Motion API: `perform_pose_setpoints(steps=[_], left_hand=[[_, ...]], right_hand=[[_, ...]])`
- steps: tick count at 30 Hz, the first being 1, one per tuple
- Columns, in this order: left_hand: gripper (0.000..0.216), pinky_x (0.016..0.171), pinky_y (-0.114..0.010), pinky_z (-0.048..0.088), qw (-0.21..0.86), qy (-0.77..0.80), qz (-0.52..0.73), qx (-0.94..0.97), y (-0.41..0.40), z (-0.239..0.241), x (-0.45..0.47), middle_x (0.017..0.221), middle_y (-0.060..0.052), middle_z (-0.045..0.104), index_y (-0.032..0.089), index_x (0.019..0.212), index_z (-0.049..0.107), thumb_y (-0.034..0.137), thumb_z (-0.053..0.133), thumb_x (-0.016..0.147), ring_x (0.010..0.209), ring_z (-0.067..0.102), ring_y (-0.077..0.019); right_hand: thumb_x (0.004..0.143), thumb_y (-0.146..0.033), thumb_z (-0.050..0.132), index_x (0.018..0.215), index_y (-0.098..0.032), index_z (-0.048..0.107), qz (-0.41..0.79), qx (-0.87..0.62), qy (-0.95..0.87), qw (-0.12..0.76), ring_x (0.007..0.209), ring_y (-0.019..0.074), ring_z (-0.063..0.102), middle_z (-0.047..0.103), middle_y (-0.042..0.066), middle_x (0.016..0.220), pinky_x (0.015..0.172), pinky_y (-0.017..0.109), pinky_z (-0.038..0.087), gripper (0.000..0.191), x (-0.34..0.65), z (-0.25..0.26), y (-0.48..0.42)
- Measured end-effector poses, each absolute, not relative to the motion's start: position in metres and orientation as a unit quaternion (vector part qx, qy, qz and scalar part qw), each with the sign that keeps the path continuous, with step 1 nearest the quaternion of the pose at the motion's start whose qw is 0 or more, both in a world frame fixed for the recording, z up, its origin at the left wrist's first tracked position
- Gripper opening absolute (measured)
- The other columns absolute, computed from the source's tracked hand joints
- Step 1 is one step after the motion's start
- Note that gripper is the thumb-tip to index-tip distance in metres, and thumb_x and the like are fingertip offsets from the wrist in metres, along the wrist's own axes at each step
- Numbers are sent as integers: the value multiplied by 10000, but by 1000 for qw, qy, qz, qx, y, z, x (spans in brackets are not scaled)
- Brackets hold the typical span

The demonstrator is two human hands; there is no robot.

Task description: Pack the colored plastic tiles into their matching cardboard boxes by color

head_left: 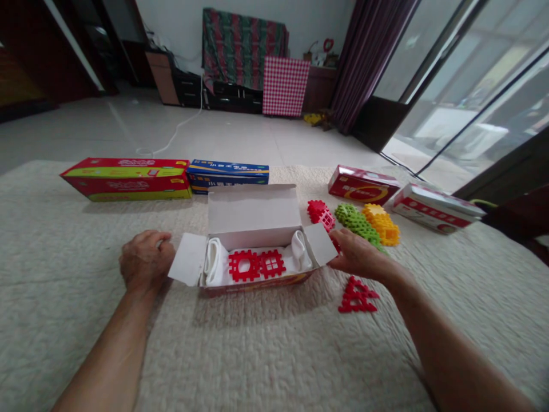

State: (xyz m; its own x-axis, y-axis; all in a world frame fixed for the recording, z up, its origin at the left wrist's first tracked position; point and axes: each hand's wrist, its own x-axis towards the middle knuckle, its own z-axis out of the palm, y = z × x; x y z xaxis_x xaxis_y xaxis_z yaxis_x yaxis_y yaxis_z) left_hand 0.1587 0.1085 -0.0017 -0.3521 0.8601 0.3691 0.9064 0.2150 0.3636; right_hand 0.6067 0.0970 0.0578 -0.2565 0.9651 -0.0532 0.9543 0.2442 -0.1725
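An open cardboard box (253, 209) stands in front of me with its flaps spread. Inside, two red plastic interlocking blocks (244, 266) lie on white cloth (217, 260), which bunches up at both ends. My left hand (146, 260) rests on the quilt left of the box, fingers curled and nothing seen in them. Beside the right flap, my right hand (358, 252) has its fingers closed on a red building block, mostly hidden by them. Close by lie stacks of pink-red blocks (320, 214), green blocks (360, 224) and yellow blocks (381, 224). A red triangular block (358, 296) lies nearer to me.
A red-and-yellow box (132, 178) and a blue box (229, 173) lie at the quilt's back left. A dark red box (363, 184) and a white-and-red box (437, 209) sit at the back right. Beneath everything spreads a pale quilt (257, 355).
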Motion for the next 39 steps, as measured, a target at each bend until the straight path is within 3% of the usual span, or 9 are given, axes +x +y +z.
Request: perform_pose_setpoints(steps=[4, 6, 9, 14, 19, 29, 39], left_hand=[[302, 999, -428, 485, 35, -776, -273, -568, 105, 3, 165, 1179, -143, 705, 149, 950, 750, 246, 490, 832, 1124, 632, -310], [304, 985, -431, 493, 34, -775, -277, -567, 105, 4, 167, 1159, -130, 712, 166, 948, 752, 224, 478, 830, 1106, 641, -308], [313, 978, -435, 498, 35, -779, -276, -562, 104, 4, 168, 1151, -111, 715, 184, 948, 750, 208, 462, 828, 1097, 641, -301], [320, 1015, -441, 487, 42, -786, -283, -549, 106, 1, 168, 1203, -117, 705, 161, 970, 752, 179, 473, 816, 1137, 628, -298], [315, 1010, -459, 500, 43, -785, -283, -549, 107, 1, 169, 1222, -127, 705, 144, 971, 759, 164, 491, 807, 1125, 640, -312], [318, 1000, -475, 510, 53, -785, -283, -549, 107, 4, 170, 1202, -134, 716, 140, 953, 776, 153, 504, 789, 1121, 650, -332], [303, 1001, -455, 506, 56, -787, -286, -544, 108, 2, 169, 1189, -113, 719, 168, 932, 774, 161, 505, 795, 1126, 646, -309]], right_hand=[[711, -351, 706, 946, -209, 665, 52, -611, -786, 73, 776, 244, 647, 693, 86, 883, 698, 379, 510, 277, 631, 90, 102], [729, -414, 704, 971, -210, 683, 23, -607, -783, 136, 745, 253, 649, 703, 107, 867, 663, 394, 505, 317, 635, 118, 103], [753, -455, 691, 1094, -198, 682, 50, -539, -820, 184, 816, 245, 667, 720, 123, 1005, 694, 382, 519, 427, 608, 155, 101], [764, -378, 688, 1062, -189, 711, 126, -417, -897, 73, 891, 209, 652, 706, 84, 1030, 793, 353, 510, 354, 522, 169, 97], [773, -248, 668, 1038, -165, 717, 153, -404, -902, -10, 926, 209, 635, 691, 99, 1041, 812, 340, 493, 282, 492, 157, 98], [822, -269, 707, 1048, -162, 689, 122, -395, -901, -130, 946, 210, 629, 673, 92, 1055, 816, 336, 463, 250, 474, 161, 96], [831, -225, 673, 1000, -157, 683, 97, -370, -914, -134, 910, 206, 637, 667, 87, 1040, 775, 324, 454, 183, 467, 158, 95]])
